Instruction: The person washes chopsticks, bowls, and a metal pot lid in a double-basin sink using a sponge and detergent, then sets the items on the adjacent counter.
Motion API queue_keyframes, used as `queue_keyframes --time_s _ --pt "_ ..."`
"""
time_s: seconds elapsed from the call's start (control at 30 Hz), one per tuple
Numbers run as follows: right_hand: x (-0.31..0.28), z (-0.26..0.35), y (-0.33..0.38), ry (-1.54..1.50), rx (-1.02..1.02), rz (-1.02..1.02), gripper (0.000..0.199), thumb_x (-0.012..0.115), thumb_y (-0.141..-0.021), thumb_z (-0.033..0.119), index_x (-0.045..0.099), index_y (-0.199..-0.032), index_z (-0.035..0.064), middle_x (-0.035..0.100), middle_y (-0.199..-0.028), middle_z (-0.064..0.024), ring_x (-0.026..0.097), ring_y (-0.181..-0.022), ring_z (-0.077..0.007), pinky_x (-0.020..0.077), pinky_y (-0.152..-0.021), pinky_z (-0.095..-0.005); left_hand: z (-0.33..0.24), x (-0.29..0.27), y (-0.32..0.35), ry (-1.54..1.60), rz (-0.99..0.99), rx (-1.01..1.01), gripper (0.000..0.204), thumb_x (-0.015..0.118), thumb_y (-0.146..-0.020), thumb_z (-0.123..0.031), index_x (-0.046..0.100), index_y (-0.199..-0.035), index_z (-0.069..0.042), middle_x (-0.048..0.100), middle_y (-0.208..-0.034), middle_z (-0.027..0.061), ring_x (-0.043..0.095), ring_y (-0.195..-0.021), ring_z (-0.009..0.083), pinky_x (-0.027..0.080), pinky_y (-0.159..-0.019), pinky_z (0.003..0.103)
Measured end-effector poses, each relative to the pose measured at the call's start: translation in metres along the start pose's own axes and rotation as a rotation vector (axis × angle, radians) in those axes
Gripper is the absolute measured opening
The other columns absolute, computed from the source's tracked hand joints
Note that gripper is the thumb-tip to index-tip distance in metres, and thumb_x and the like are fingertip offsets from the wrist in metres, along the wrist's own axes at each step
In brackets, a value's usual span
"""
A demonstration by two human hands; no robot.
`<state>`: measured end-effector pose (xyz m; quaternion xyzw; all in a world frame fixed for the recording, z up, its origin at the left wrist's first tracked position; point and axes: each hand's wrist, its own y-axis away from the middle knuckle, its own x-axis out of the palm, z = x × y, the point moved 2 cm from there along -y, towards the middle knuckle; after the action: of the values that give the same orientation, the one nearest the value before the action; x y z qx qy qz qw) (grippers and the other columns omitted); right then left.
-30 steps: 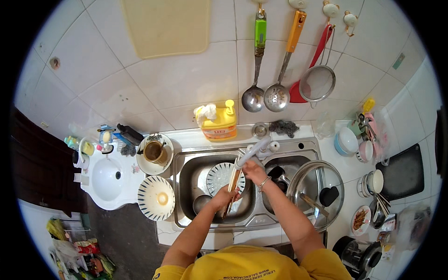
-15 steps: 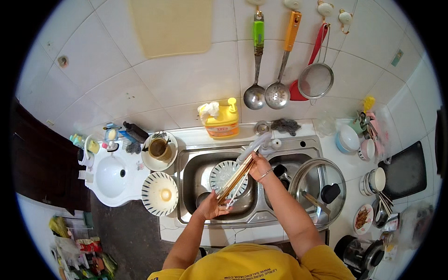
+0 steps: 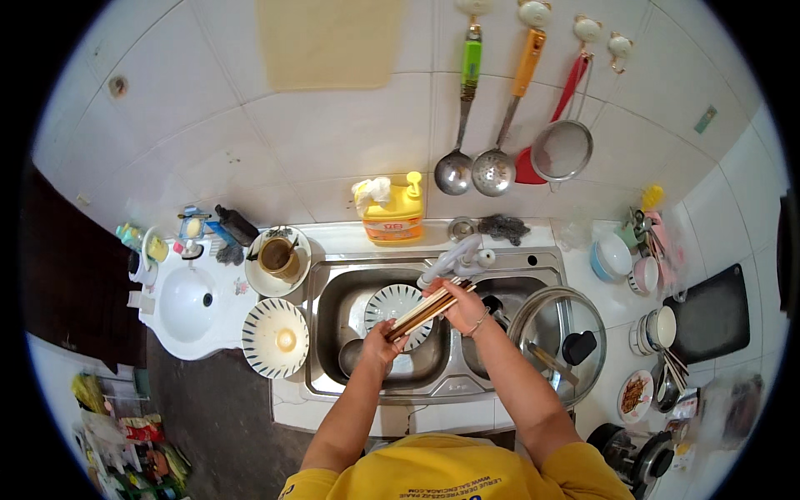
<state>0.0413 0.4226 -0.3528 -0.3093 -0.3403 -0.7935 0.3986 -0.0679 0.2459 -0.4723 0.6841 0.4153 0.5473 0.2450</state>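
A bundle of chopsticks (image 3: pixel 427 312), some pale and some brown, lies slantwise between my two hands above the left sink basin (image 3: pixel 333 312). My left hand (image 3: pixel 386 342) is closed round its lower end. At the upper end, my right hand (image 3: pixel 461 305) grips the bundle just below the faucet (image 3: pixel 457 260). Beneath the chopsticks, a striped plate (image 3: pixel 385 302) sits in the basin, partly covered by them. A dark round ladle or bowl (image 3: pixel 351 357) lies beside my left wrist, mostly in the basin's shadow.
A large glass lid (image 3: pixel 593 354) covers part of the right basin. Left of the sink stand a striped bowl (image 3: pixel 265 354) and a dish holding a brown pot (image 3: pixel 278 257). A yellow detergent jug (image 3: pixel 393 218) stands behind. Stacked bowls (image 3: pixel 652 327) and a food plate (image 3: pixel 636 397) are at right.
My left hand has closed round the chopsticks' lower end, where its fingers were spread before. The bundle lies flatter, and my right hand has come slightly lower. The whole view has shifted a little.
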Motion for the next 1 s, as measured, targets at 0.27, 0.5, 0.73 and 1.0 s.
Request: queue_keyframes --time_s 0.27,0.5,0.73,1.0 --pt "-0.033 -0.041 0.008 1.078 -0.165 -0.244 0.033 0.068 -0.072 0.035 0.062 -0.085 0.0045 0.062 -0.075 -0.0065 0.057 -0.070 -0.0133 0.0470 -0.066 -0.0308 -0.006 -0.036 -0.025 -0.198 0.029 -0.060 0.027 0.037 -0.089 -0.027 0.048 -0.105 -0.008 0.054 -0.102 0.0122 0.053 -0.091 0.0291 0.048 -0.074 0.039" --pt "0.010 -0.012 0.069 1.112 -0.393 -0.243 0.027 0.060 -0.074 0.030 0.061 -0.081 0.0046 0.062 -0.075 -0.0142 0.061 -0.071 -0.0258 0.0477 -0.065 -0.0351 0.020 0.021 0.006 -0.239 0.056 -0.116 0.030 0.036 -0.092 -0.027 0.054 -0.101 -0.004 0.058 -0.095 0.0091 0.058 -0.081 0.0228 0.051 -0.074 0.033" --pt "0.034 0.031 0.107 0.564 -0.490 -0.413 0.023 0.061 -0.079 0.026 0.059 -0.083 0.0035 0.060 -0.067 -0.0061 0.056 -0.056 -0.0116 0.0470 -0.049 -0.0292 -0.017 0.069 0.042 -0.464 0.349 0.145 0.022 0.046 -0.089 -0.028 0.053 -0.092 -0.008 0.059 -0.084 0.0037 0.057 -0.078 0.0182 0.047 -0.062 0.030" --pt "-0.032 -0.018 0.098 0.906 -0.242 -0.627 0.022 0.058 -0.079 0.022 0.061 -0.075 -0.0002 0.063 -0.067 -0.0119 0.063 -0.055 -0.0204 0.0510 -0.048 -0.0300 0.022 -0.027 -0.038 -0.589 0.332 -0.187 0.035 0.046 -0.087 -0.033 0.047 -0.111 -0.008 0.052 -0.103 0.0112 0.052 -0.092 0.0254 0.044 -0.075 0.038"
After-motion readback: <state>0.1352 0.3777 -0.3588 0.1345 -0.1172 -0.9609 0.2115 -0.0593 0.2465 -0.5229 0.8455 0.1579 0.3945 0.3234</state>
